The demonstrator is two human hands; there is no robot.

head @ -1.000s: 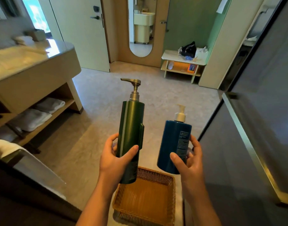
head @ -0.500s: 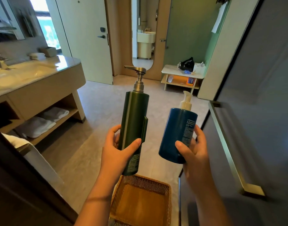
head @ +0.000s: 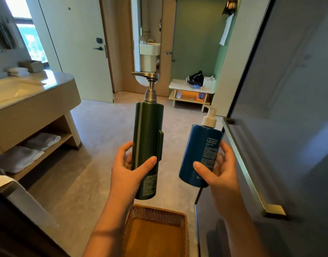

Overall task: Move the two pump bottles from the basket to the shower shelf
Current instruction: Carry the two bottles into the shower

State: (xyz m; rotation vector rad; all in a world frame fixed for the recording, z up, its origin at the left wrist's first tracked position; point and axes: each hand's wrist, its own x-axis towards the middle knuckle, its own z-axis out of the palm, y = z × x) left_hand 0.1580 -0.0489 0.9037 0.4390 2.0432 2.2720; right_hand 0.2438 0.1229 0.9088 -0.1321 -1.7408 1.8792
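My left hand (head: 129,170) grips a tall dark green pump bottle (head: 148,130) with a metal pump, held upright in mid-air. My right hand (head: 221,172) holds a shorter blue pump bottle (head: 199,151) with a white pump, tilted slightly to the right. Both bottles hang above a woven wicker basket (head: 155,216) that stands on the floor at the bottom of the view with nothing in it. No shower shelf is in sight.
A dark glass door (head: 282,108) with a long brass handle (head: 252,175) fills the right side, close to the blue bottle. A vanity counter (head: 29,101) with folded towels underneath stands at left. A low bench (head: 191,89) is at the far wall.
Both bottles have been lifted higher above the basket, and my view has tilted upward, so the basket sits lower in the frame.
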